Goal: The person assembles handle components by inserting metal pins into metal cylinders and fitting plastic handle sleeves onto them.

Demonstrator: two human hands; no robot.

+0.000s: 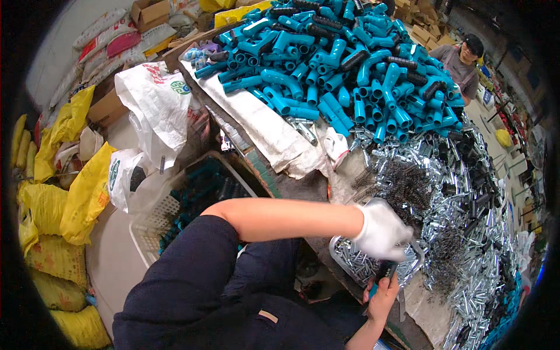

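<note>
My left hand (382, 230), in a white glove, reaches across my body and is closed over a small tray (341, 254) of shiny metal pieces; what it grips is hidden. Just below it my bare right hand (382, 297) holds a teal plastic part with a black end (385, 272). Beyond the hands, a heap of small silver metal tubes and dark springs (443, 192) covers the bench. A big pile of teal plastic elbow fittings (338, 64), some with black grips, lies farther back on a white cloth (262, 125).
A white plastic basket (154, 224) holding teal parts stands left of my lap. White plastic bags (154, 105), yellow sacks (81, 192) and cardboard boxes (149, 11) lie on the left. Another person in a dark cap (464, 61) sits behind the pile at top right.
</note>
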